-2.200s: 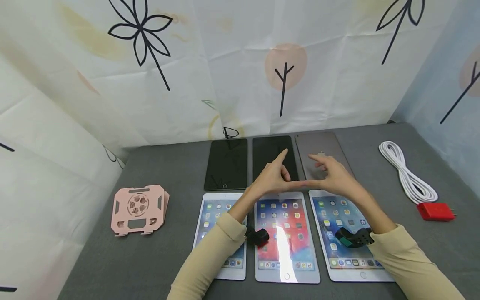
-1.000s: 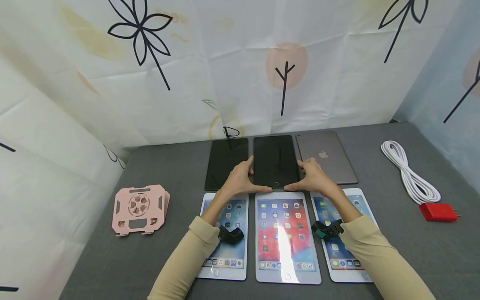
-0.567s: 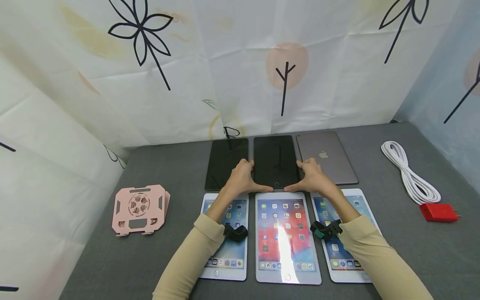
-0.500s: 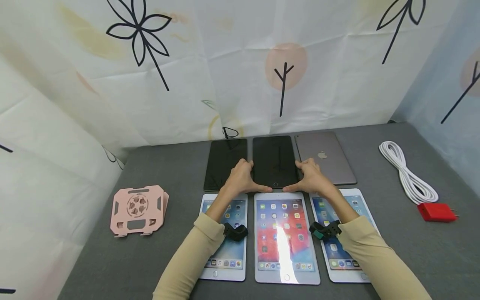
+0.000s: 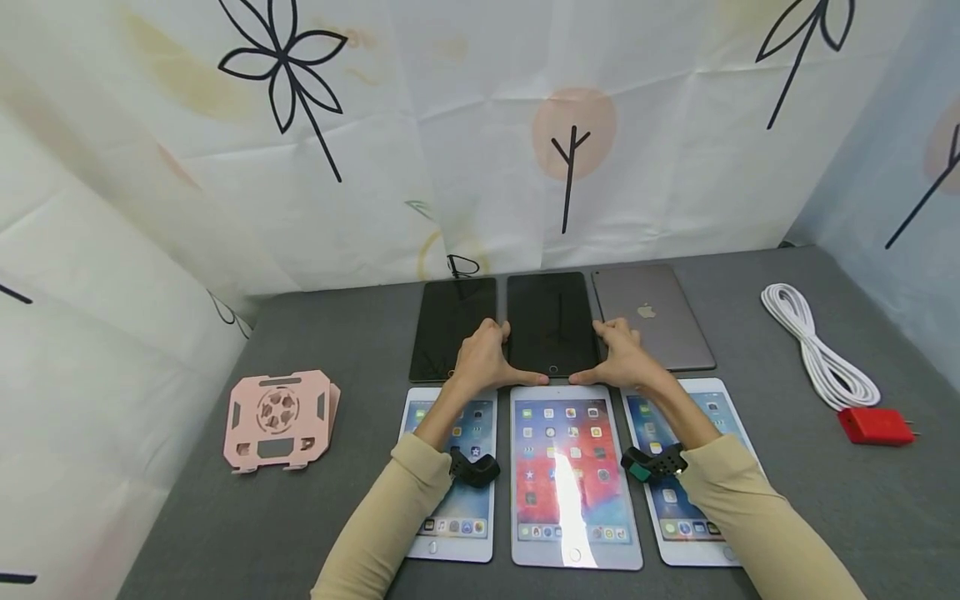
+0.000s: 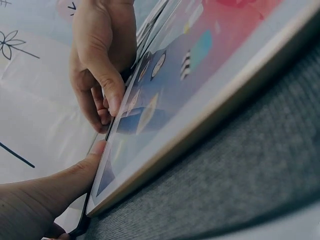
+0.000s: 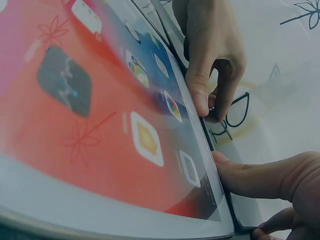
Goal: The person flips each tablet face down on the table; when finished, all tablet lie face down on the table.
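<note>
A black tablet [image 5: 551, 321] lies screen up in the middle of the back row. My left hand [image 5: 483, 358] holds its near left corner, thumb along the near edge and fingertips by the left side. At the near right corner, my right hand [image 5: 626, 358] mirrors this, the thumbs pointing at each other with a small gap. In the left wrist view the left thumb [image 6: 82, 172] meets the tablet's edge, just beyond a lit white tablet [image 6: 165, 115]. The right wrist view has the right thumb [image 7: 250, 175] against that edge too. Most curled fingers are partly hidden.
Another black tablet [image 5: 450, 321] lies left, a grey tablet [image 5: 660, 321] back up right. White lit tablets [image 5: 536, 483] form the front row, partly under the forearms. A pink folding stand [image 5: 277, 421] sits left; a white cable [image 5: 821, 354] and red charger [image 5: 876, 426] lie right.
From thumbs touching above the tablets, both hands have lowered and spread to the middle black tablet's near corners. Over the last half second they stay nearly still; the tablet has not visibly moved.
</note>
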The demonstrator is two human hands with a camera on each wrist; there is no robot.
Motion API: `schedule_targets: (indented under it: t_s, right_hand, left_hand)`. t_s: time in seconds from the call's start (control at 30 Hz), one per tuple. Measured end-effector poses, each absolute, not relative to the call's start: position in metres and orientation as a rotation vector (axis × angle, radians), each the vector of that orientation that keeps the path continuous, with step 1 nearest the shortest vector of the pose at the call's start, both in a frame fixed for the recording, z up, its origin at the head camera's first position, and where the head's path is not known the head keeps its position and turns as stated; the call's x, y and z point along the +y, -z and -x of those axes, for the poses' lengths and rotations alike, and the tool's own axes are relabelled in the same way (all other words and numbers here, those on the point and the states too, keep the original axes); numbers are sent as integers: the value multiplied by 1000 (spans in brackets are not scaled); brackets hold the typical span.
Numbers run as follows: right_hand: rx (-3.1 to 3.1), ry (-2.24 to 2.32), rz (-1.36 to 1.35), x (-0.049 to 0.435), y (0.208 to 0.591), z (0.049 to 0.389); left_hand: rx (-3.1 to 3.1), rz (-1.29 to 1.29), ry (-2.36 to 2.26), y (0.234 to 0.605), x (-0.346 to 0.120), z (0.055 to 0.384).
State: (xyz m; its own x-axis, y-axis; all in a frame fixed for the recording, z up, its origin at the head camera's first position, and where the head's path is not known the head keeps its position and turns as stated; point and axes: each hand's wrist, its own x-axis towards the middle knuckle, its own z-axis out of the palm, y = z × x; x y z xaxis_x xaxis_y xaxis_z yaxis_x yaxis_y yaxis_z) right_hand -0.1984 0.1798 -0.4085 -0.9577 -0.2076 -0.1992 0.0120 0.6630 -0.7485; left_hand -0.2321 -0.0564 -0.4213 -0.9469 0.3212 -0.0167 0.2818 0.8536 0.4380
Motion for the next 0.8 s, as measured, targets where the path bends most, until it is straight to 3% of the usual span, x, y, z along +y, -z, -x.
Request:
schedule_targets:
  t_s: [0.3,0.8]
  right_hand:
    - [2570,1293,108,178,413,197]
    - [2488,1565,407,191,417,195]
  left_hand:
    - [2934,-464,-670,420,-56,232]
    - [2860,-439,-653,411,-49,231]
